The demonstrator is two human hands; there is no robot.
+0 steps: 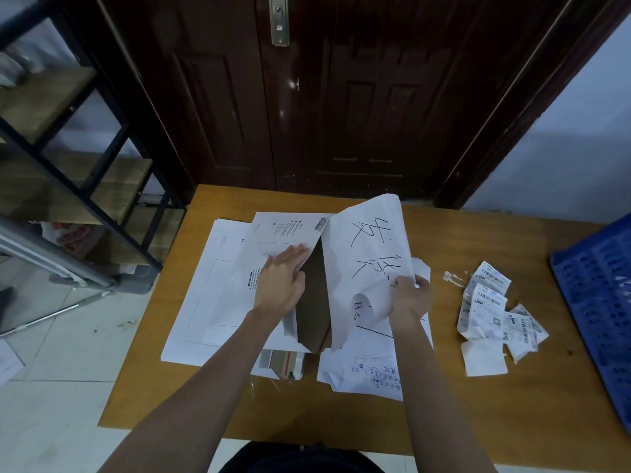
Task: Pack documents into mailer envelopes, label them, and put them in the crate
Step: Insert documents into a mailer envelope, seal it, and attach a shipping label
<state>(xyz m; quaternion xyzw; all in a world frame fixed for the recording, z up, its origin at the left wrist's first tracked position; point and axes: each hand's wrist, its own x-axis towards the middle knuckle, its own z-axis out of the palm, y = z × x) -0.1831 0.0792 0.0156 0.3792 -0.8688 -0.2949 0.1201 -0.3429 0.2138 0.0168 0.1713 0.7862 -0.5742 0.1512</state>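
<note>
Holding open the white card mailer envelope with the brown inside (312, 302) at the middle of the frame: left hand (281, 279) laid with fingers nearly straight against the raised flap, propping the mouth apart, not gripping. Right hand (411, 297) pinched on the curled lower edge of the white sheet of paper bearing large black handwritten strokes (370, 254), just right of the envelope mouth, sheet standing up and bowed toward the upper middle. Judged as the insertion step, document not yet inside. Best done by flattening the curl first, leading one straight edge into the brown gap, keeping the left fingers spread so the mouth stayed wide, then sliding down without creasing. Possibly a second sheet behind the first; hard to tell through the fold. More white mailers (218, 295) stacked flat below at centre left on the tan wooden table (444, 404). Crumpled white barcode labels (491, 312) lying at centre right, well apart from the envelope. Blue perforated plastic crate (601, 295) at the right edge.
</note>
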